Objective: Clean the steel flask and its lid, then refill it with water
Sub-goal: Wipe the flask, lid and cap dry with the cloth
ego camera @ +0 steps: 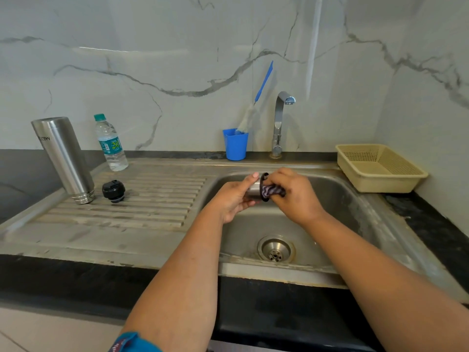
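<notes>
The steel flask (63, 156) stands upside down on the draining board at the left, leaning slightly. Its black inner stopper (113, 191) lies beside it on the ridges. Over the sink bowl my left hand (232, 199) grips the steel cup lid (254, 191) sideways, its open end facing right. My right hand (294, 193) pinches a dark striped cloth (272, 190) and pushes it into the lid's mouth. The lid's inside is hidden by the cloth.
A clear plastic water bottle (111, 143) stands behind the stopper. A blue cup (235, 144) with a bottle brush (255, 107) sits by the tap (280, 123), which is not running. A beige basket (378, 167) sits at the sink's right. Sink rim (276, 271) and drain (276, 250) lie below my hands.
</notes>
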### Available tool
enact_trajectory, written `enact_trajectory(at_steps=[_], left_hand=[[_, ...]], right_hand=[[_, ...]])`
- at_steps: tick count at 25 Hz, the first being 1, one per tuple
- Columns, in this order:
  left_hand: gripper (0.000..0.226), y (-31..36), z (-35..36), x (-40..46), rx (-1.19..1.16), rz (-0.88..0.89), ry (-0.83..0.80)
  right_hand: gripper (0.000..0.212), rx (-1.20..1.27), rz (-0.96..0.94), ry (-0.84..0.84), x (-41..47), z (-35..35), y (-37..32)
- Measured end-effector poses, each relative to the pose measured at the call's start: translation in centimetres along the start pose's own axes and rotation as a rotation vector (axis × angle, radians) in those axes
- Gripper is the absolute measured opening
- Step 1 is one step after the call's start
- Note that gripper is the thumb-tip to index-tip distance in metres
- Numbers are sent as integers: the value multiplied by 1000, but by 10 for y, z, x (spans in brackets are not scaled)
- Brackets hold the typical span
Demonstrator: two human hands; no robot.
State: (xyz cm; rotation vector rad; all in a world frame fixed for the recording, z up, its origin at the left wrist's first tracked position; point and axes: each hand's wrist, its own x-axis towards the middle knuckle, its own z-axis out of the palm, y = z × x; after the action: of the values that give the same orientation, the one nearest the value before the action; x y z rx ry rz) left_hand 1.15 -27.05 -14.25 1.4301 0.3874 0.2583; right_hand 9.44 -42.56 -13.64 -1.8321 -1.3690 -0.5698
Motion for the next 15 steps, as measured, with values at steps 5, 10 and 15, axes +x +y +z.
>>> enact_trajectory(at_steps=[5, 10, 15], left_hand=[[35, 2, -4, 2, 147, 203, -92], [30, 5, -1, 1, 52, 112, -28], [58, 13, 8, -3, -150, -148, 108]], right_hand=[[18, 969, 1054, -147, 1, -10, -7], [16, 714, 856, 4, -1, 6, -5], [30, -111, -25, 2, 2, 1, -1]])
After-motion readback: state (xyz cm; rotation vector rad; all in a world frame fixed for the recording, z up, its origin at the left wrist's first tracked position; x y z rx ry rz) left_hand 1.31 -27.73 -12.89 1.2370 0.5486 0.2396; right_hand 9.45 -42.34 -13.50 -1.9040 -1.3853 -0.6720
